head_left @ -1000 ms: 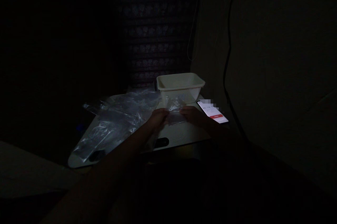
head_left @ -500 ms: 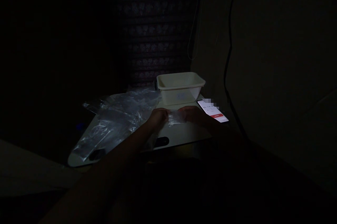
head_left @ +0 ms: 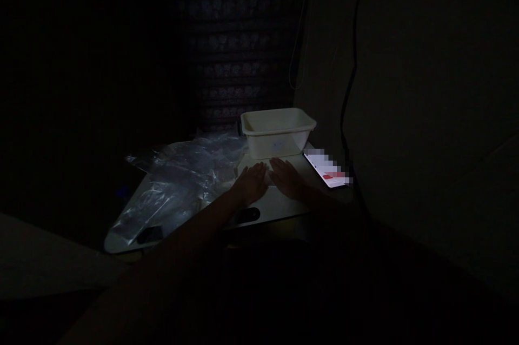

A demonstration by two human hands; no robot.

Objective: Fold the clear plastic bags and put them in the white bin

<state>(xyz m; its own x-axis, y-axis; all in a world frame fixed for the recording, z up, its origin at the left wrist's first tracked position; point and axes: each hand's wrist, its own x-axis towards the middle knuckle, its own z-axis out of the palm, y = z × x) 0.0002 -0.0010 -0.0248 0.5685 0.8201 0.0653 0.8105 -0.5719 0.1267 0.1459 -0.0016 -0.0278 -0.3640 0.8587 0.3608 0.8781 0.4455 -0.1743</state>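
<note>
Side by side on the white table, my left hand (head_left: 251, 184) and my right hand (head_left: 287, 178) lie flat with their fingers stretched out. Beneath and between them is a small folded piece of clear plastic (head_left: 269, 177), mostly covered by the palms. Larger clear plastic bags (head_left: 182, 183) spread in a crumpled heap to the left of my left hand. Just beyond my fingertips stands a cream plastic tub (head_left: 275, 145). The room is very dark, so fine detail on the folded plastic cannot be made out.
A lit phone (head_left: 328, 171) lies at the table's right edge. The white table (head_left: 279, 205) has dark oval slots along its near edge. A dark cable (head_left: 353, 74) hangs on the right, and a patterned curtain or blind (head_left: 231, 42) is behind the tub.
My hands have gone from pinching the small folded plastic at its sides to lying flat on it. The phone's picture has changed angle slightly; the tub and bags stay put.
</note>
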